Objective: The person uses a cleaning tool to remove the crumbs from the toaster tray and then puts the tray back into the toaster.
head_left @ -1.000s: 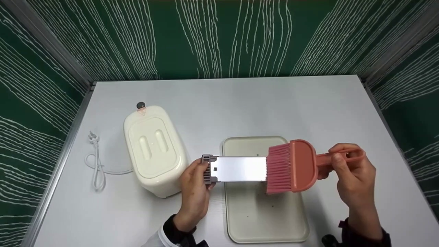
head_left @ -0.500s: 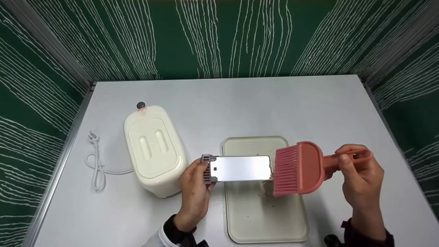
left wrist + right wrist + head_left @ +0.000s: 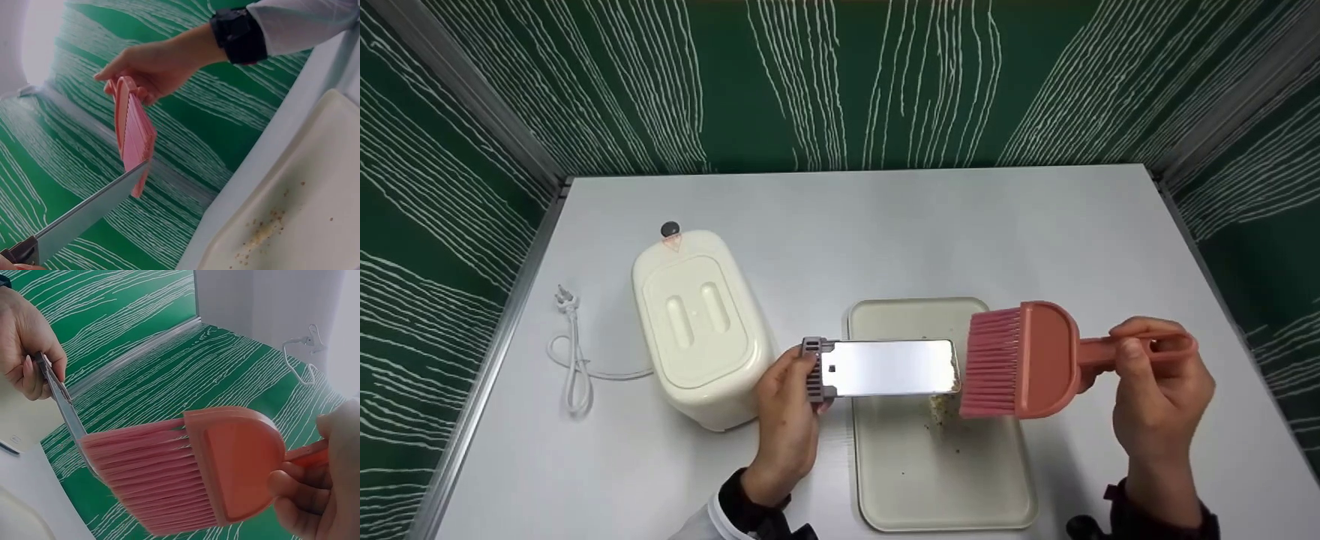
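Observation:
My left hand [image 3: 789,420] pinches the grey slotted end of a shiny metal crumb tray [image 3: 892,367], which is held level above a cream tray [image 3: 945,495]. By its handle my right hand [image 3: 1162,390] grips a coral brush [image 3: 1048,360] with pink bristles. In the head view the bristles stand just right of the crumb tray's free end, where some crumbs cling. Below that end, a small heap of yellowish crumbs [image 3: 261,233] and scattered darker bits lie in the cream tray. The right wrist view shows the brush [image 3: 236,461] broadside, bristles toward the metal plate.
Left of my left hand stands a cream toaster [image 3: 697,322] with a lid on top. Its white cord and plug [image 3: 570,337] lie coiled on the white table [image 3: 825,232] farther left. Green panels with white streaks [image 3: 885,82] wall in the back and sides.
My right hand has drawn the brush to the right, off the crumb tray's end. Crumbs have appeared in the cream tray below it. The left hand and crumb tray stay almost still.

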The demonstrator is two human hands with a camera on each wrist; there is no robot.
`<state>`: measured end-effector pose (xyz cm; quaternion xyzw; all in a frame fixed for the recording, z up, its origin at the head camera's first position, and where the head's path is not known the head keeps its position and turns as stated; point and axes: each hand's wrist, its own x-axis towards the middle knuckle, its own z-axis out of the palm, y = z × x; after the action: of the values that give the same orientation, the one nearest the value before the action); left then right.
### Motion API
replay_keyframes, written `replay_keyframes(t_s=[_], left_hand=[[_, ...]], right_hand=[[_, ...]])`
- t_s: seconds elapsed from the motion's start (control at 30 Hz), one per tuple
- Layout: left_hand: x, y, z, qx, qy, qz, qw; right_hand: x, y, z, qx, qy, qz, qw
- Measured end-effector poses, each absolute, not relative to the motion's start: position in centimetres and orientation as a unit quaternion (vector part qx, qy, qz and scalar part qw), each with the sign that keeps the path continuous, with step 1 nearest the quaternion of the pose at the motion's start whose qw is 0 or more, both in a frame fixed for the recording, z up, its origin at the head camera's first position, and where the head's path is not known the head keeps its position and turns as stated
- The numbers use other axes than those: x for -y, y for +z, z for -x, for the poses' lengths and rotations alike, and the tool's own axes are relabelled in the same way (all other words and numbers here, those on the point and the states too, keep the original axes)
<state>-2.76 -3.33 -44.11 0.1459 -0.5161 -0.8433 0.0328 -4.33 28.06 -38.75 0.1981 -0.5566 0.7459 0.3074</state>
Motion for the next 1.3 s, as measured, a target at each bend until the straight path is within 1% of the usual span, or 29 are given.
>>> replay_keyframes(t_s=[0.13, 0.2, 0.37, 0.53, 0.67, 1.03, 1.3], left_hand=[[3.3, -44.1, 2.8, 0.508, -0.849, -0.144, 0.032], [3.3, -44.1, 2.8, 0.505, -0.851, -0.141, 0.032], [3.3, -44.1, 2.8, 0.503, -0.853, -0.139, 0.032], [3.3, -44.1, 2.7, 0.505, -0.850, -0.145, 0.029], [3.2, -44.0, 2.8, 0.504, -0.851, -0.145, 0.026], [2.9, -44.1, 2.9, 0.495, -0.859, -0.133, 0.012], [3.0, -44.0, 2.8, 0.496, -0.858, -0.137, 0.011]], right_hand=[[-27.2, -38.5, 4.3, 0.528, 0.759, -0.200, 0.325], [-26.7, -38.5, 4.3, 0.505, 0.775, -0.212, 0.316], [-25.8, -39.0, 4.2, 0.483, 0.804, -0.240, 0.252], [-25.0, -40.0, 3.9, 0.535, 0.785, -0.248, 0.190], [-24.0, -40.9, 3.6, 0.574, 0.761, -0.254, 0.167], [-21.9, -42.3, 3.2, 0.598, 0.740, -0.276, 0.135], [-21.7, -41.9, 3.0, 0.639, 0.718, -0.248, 0.121]])
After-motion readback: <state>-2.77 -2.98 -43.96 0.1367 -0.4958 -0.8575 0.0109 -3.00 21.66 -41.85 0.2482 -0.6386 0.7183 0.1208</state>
